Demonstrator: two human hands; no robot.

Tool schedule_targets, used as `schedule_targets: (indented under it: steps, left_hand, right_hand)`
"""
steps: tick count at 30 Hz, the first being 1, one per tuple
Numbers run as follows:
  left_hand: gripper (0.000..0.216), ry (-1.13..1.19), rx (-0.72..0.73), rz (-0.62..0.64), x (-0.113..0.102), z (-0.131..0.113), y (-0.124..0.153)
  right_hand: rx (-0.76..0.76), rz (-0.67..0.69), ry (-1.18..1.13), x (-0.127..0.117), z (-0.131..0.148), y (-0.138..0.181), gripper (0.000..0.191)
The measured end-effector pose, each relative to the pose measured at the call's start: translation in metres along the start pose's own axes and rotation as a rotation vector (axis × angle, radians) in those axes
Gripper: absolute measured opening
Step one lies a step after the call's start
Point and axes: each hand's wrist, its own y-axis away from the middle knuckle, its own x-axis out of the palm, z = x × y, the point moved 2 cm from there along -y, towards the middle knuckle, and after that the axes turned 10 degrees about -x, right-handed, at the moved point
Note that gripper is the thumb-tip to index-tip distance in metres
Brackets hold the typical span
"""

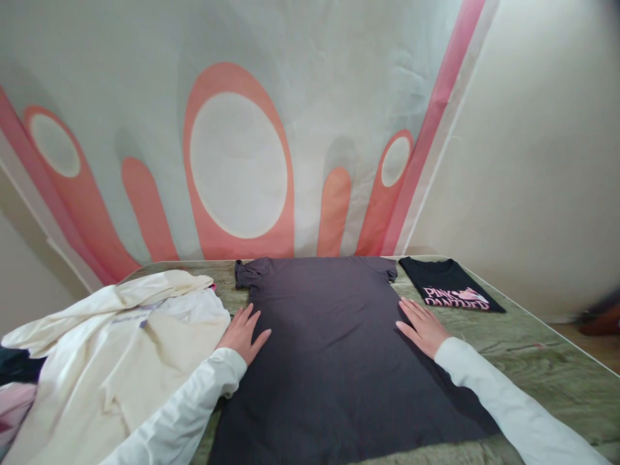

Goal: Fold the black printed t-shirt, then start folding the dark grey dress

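A dark grey T-shirt (329,349) lies spread out on the table, its short sleeves at the far end and its hem toward me. Flat on its left edge rests my left hand (242,332), fingers apart. My right hand (423,325) lies on the opposite edge, fingers stretched out and the thumb held away from them. Neither hand grips the cloth. The shirt's surface is mostly smooth, with a few small creases near the middle.
Cream and white garments (159,342) are heaped at the left, beside pink cloth (17,403). A folded black T-shirt (448,281) with pink print lies at the far right of the wood-patterned table (542,368). A printed backdrop (310,129) hangs behind.
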Motion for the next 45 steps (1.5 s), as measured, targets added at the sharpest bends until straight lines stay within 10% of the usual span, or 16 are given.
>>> schedule_targets:
  steps: [11,32,45]
  left_hand:
    - [0.035,0.439,-0.232,-0.095,-0.008,0.025,-0.007]
    - [0.048,-0.142,0.147,0.049,-0.021,-0.005,0.003]
    - [0.032,-0.205,0.022,0.041,-0.042,-0.012,0.001]
  right_hand:
    - [-0.045,0.087,0.009,0.005,0.004,0.003,0.062]
    - [-0.143,0.054,0.027,-0.02,0.036,0.008,0.063]
    - [-0.056,0.219,-0.035,-0.032,0.024,0.02,0.066]
